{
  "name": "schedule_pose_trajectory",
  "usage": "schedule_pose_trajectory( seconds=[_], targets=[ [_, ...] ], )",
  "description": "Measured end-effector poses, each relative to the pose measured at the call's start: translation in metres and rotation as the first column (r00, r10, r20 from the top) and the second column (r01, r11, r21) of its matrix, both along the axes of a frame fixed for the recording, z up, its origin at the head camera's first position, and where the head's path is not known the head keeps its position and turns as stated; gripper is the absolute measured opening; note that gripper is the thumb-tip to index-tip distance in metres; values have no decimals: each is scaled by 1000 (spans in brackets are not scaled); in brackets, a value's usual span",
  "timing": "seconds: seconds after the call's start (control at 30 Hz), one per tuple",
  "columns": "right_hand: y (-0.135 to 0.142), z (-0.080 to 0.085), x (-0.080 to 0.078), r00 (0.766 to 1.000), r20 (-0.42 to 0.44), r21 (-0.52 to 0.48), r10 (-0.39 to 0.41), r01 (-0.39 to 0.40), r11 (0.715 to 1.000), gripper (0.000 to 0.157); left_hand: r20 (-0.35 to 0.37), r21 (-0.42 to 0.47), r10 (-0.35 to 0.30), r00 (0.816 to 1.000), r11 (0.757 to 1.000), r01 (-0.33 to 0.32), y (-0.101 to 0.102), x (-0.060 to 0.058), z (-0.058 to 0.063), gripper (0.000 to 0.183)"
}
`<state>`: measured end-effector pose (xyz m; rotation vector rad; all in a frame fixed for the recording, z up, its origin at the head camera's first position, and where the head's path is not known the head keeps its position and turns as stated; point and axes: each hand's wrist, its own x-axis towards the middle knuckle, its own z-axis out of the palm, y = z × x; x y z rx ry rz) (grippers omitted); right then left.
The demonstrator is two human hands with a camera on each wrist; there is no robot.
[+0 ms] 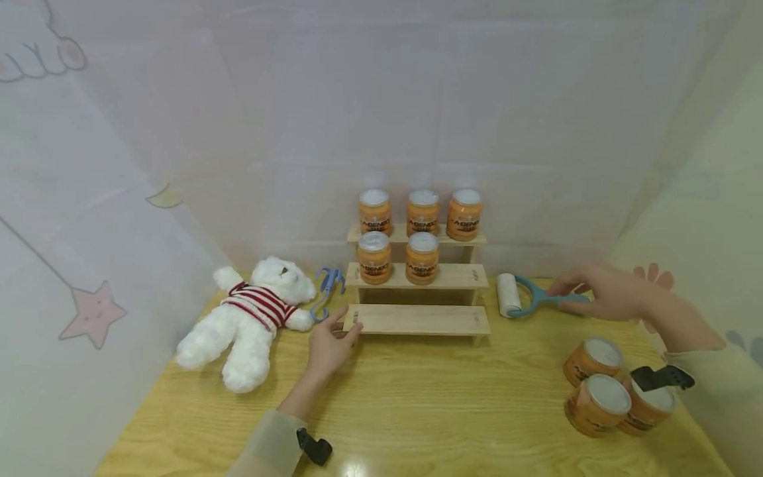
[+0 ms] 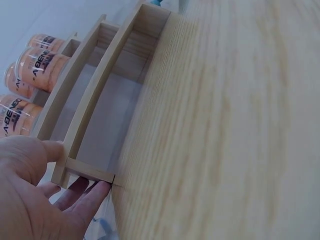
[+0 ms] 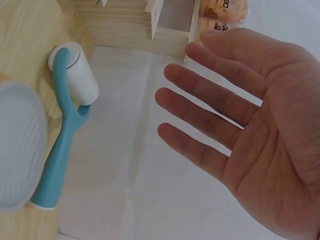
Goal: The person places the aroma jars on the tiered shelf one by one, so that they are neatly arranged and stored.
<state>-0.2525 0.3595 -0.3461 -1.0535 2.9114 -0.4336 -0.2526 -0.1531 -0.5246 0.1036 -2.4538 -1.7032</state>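
A three-step wooden display shelf (image 1: 417, 319) stands against the back wall. My left hand (image 1: 330, 346) holds the left end of its lowest step; in the left wrist view the fingers (image 2: 90, 200) reach around the side panel, with the thumb near the board's edge. Three orange jars with white lids stand on the top step, among them a right-hand jar (image 1: 464, 215). Two more, including a left jar (image 1: 374, 258), are on the middle step. My right hand (image 1: 614, 291) hovers over the handle of a blue lint roller (image 1: 536, 296). In the right wrist view its fingers are extended, holding nothing.
Three more orange jars (image 1: 596, 405) cluster at the table's right, below my right forearm. A white teddy bear (image 1: 256, 318) in a striped sweater lies on the left, with a blue hook-shaped object (image 1: 326, 291) between it and the shelf. Fabric walls surround the wooden table (image 1: 417, 411).
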Motion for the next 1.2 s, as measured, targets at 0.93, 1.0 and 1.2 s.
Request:
schedule_pose_trajectory(
  seconds=[0.93,1.0,1.2],
  targets=[
    [64,-59,40,953,290,-73,87,-68,995,54,29,15,10,1000,1000,-11,0,3,3,62],
    [63,-63,39,948,308,-86,79,-55,995,52,37,17,10,999,1000,-10,0,3,2,63],
    [65,-68,34,970,236,-94,51,-30,995,42,32,17,6,999,1000,-7,1,2,1,63]
  ],
)
